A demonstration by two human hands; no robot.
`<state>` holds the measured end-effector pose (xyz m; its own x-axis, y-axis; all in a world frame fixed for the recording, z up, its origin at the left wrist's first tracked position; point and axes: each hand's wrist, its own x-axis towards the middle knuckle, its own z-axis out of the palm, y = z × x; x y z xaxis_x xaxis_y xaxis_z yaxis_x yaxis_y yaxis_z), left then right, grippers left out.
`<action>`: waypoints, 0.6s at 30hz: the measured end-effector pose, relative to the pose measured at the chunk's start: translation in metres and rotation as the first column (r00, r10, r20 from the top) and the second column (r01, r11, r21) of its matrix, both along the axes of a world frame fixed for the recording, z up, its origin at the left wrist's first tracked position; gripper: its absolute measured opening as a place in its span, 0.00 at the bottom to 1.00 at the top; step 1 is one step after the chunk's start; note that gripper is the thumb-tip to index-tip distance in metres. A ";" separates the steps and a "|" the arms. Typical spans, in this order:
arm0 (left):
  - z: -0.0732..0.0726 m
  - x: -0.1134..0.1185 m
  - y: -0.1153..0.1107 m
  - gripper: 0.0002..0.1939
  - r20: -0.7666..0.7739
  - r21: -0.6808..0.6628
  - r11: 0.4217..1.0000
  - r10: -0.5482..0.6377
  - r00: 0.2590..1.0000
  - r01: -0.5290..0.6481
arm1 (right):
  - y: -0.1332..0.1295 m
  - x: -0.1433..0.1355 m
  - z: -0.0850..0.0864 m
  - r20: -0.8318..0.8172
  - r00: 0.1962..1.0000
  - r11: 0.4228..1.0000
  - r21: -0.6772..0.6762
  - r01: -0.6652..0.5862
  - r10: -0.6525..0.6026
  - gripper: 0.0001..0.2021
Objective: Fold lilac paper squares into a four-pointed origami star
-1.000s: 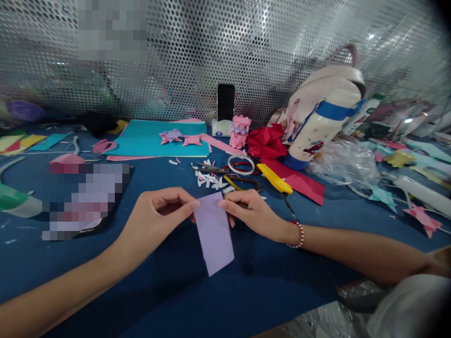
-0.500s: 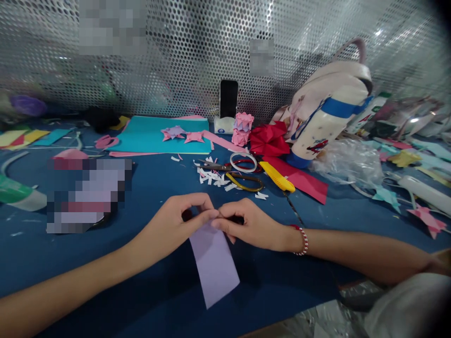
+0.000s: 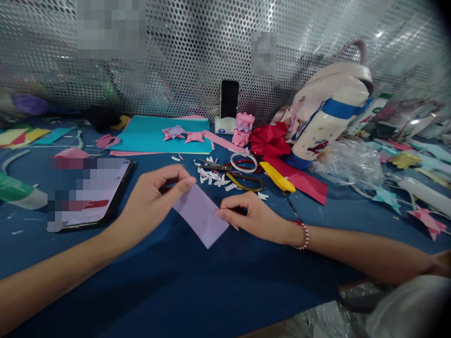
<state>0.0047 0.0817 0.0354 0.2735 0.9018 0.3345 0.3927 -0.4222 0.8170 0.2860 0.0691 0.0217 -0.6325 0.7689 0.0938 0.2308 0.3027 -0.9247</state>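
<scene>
Holding purple paper [image 3: 201, 213], scissors [image 3: 222, 167] and scraps [image 3: 212, 177] beyond, phone [image 3: 102, 190] at left

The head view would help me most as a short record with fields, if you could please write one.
Left hand: pinches purple paper near its upper end
Right hand: holds the paper's right edge
Beyond the paper: scissors, white scraps, yellow cutter
Left side: phone, screen lit

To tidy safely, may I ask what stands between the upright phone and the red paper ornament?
A pink and purple folded paper stack, in the head view.
</scene>
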 end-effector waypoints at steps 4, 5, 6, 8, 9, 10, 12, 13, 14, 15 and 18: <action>-0.011 -0.015 0.015 0.21 0.011 -0.013 0.996 0.093 0.996 -0.092 | 0.004 0.004 -0.002 0.005 1.000 1.000 0.005 0.031 -0.031 0.36; -0.013 -0.019 0.018 0.22 0.016 -0.017 0.993 0.117 0.993 -0.116 | 0.005 0.004 -0.003 0.004 0.999 0.999 0.009 0.039 -0.039 0.36; -0.014 -0.023 0.021 0.22 0.021 -0.018 0.990 0.142 0.990 -0.142 | 0.006 0.005 -0.004 0.003 0.999 0.999 0.013 0.047 -0.047 0.35; -0.016 -0.031 0.026 0.24 0.033 -0.008 0.981 0.193 0.981 -0.193 | 0.007 0.007 -0.007 -0.004 0.998 0.998 0.016 0.060 -0.060 0.35; -0.017 -0.034 0.027 0.24 0.036 0.003 0.976 0.216 0.976 -0.216 | 0.009 0.007 -0.009 -0.010 0.998 0.998 0.017 0.066 -0.065 0.34; -0.018 -0.037 0.029 0.23 0.033 0.014 0.973 0.230 0.973 -0.230 | 0.010 0.008 -0.010 -0.020 0.997 0.997 0.021 0.076 -0.076 0.34; -0.021 -0.039 0.028 0.22 0.006 0.027 0.974 0.227 0.974 -0.227 | 0.013 0.010 -0.012 -0.058 0.993 0.994 0.030 0.109 -0.108 0.34; -0.022 -0.038 0.026 0.21 -0.009 0.030 0.977 0.213 0.977 -0.213 | 0.014 0.010 -0.013 -0.081 0.989 0.992 0.031 0.126 -0.123 0.33; -0.022 -0.036 0.024 0.21 -0.024 0.029 0.981 0.193 0.981 -0.193 | 0.014 0.010 -0.013 -0.102 0.986 0.990 0.030 0.138 -0.135 0.33; -0.023 -0.032 0.020 0.21 -0.036 0.024 0.985 0.172 0.984 -0.171 | 0.014 0.009 -0.013 -0.119 0.983 0.990 0.024 0.142 -0.138 0.33; -0.020 -0.018 0.005 0.22 -0.048 0.013 0.990 0.141 0.989 -0.141 | 0.012 0.006 -0.012 -0.123 0.986 0.994 -0.008 0.108 -0.109 0.30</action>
<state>-0.0138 0.0869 0.0158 0.1601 0.9293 0.3329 0.4877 -0.3677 0.7918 0.2917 0.0808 0.0098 -0.5290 0.8324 0.1651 0.1466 0.2813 -0.9484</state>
